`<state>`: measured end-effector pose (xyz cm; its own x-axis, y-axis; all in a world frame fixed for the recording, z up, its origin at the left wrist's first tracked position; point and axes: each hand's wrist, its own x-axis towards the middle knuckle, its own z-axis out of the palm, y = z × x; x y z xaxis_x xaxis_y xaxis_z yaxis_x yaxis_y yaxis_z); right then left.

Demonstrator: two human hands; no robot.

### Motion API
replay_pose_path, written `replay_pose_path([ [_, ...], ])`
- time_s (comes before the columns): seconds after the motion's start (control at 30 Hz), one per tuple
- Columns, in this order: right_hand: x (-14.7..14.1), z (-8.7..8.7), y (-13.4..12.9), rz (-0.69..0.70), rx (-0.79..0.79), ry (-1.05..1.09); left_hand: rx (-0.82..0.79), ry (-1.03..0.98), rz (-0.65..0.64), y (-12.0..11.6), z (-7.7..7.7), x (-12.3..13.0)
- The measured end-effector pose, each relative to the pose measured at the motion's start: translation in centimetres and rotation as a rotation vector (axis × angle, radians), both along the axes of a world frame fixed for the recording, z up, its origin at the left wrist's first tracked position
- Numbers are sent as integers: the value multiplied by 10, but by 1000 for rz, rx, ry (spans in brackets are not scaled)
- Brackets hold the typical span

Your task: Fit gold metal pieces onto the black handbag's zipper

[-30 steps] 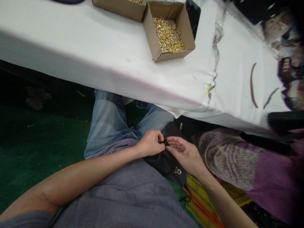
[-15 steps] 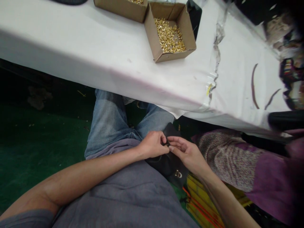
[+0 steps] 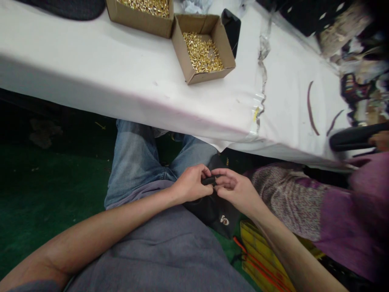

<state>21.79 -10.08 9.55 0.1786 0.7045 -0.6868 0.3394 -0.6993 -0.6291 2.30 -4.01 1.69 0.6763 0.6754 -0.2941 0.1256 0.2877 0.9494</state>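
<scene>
Over my lap lies a black bag [image 3: 204,210] with a metal clasp [image 3: 224,220] on its lower right part. My left hand [image 3: 193,183] pinches a black strap [image 3: 208,180] between thumb and fingers. Facing it from the right, my right hand [image 3: 235,187] has its fingertips pressed around the strap's end. Whatever small piece sits between those fingertips is too small to make out.
Two cardboard boxes of small gold metal pieces, one nearer [image 3: 228,72] and one at the top [image 3: 141,23], stand on the white table [image 3: 121,69]. A person in purple [image 3: 343,215] sits at the right. A yellow crate [image 3: 258,259] is below.
The view has shifted, so the boxes appear further left and lower. More of the black strap shows between my hands. At the right, the neighbour's hand has come into view at a black item.
</scene>
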Motion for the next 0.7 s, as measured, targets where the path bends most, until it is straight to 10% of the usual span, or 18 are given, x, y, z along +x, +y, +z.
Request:
replay_pose_path([
  [0.3,-27,35,45,-379,308,65,225,-6,-66,97,56,3],
  [0.7,-41,-33,59,-376,438,86,278,251,109,77,21,-12],
])
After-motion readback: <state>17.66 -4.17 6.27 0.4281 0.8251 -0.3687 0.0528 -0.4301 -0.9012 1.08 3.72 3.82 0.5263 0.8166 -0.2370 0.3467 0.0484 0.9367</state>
